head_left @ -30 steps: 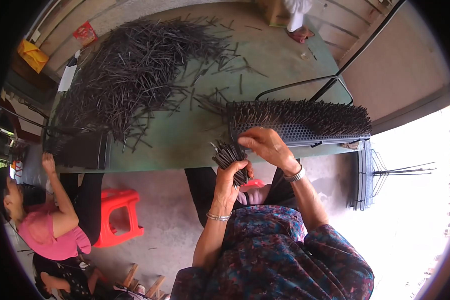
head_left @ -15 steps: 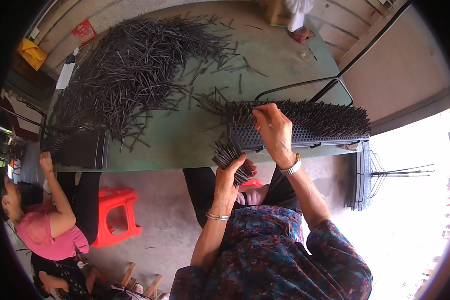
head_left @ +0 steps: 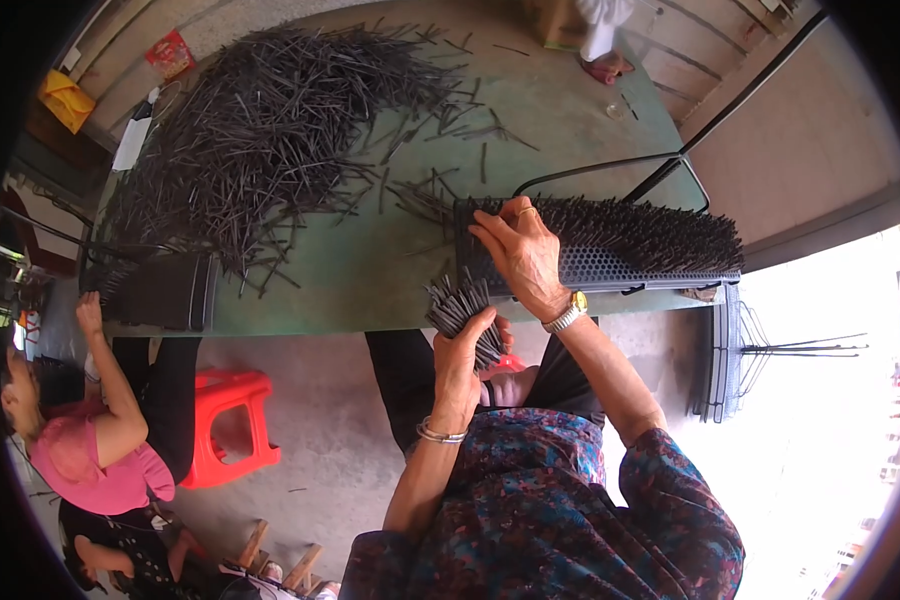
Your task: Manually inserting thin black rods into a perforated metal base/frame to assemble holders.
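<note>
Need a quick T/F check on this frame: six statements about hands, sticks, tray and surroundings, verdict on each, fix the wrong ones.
1. The left hand holds a bundle of dark sticks. True.
2. A heap of loose sticks lies on the green table. True.
3. The right hand is buried in that heap. False: it is over the left end of the perforated tray.
4. Every hole in the tray is filled. False: a band of bare holes shows along its near side.
5. A watch is on the right wrist. True.
6. The plastic stool is blue. False: it is red.
</note>
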Demonstrator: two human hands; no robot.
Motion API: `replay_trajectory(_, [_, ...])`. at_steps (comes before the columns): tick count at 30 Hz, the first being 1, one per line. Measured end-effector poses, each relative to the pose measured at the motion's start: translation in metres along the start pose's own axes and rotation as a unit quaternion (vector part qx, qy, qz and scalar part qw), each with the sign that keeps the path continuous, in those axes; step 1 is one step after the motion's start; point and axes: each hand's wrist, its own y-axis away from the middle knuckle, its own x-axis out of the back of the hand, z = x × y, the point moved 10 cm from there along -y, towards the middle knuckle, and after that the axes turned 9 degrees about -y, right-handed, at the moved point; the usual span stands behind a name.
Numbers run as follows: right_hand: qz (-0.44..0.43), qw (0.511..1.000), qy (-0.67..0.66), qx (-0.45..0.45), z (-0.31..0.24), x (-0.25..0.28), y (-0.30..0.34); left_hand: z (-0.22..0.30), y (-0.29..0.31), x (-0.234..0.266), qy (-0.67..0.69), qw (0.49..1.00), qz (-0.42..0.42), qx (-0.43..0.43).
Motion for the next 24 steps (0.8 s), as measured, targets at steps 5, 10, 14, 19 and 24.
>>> replay_trajectory(5, [-0.081, 0.977, -0.16, -0.114, 0.009, 0.006, 0.01, 0.012, 0.008, -0.001, -0.011, 1.0, 0.018, -0.01])
replay_trajectory(10, [-0.074, 0.984, -0.146, -0.064, 0.015, 0.003, 0.018, 0.01, 0.01, -0.004, -0.008, 1.0, 0.027, -0.009])
replay_trajectory(14, [-0.06, 0.971, -0.209, -0.101, 0.026, -0.011, 0.023, -0.002, 0.005, 0.0, -0.006, 1.0, 0.027, -0.001])
replay_trajectory(19, [-0.028, 0.987, -0.152, -0.052, 0.016, -0.013, 0.021, -0.005, 0.003, 0.007, 0.003, 1.0, 0.031, -0.002])
replay_trajectory(24, [-0.015, 0.989, -0.125, -0.072, 0.013, -0.005, 0.014, -0.004, 0.0, 0.014, 0.006, 0.999, 0.046, -0.009])
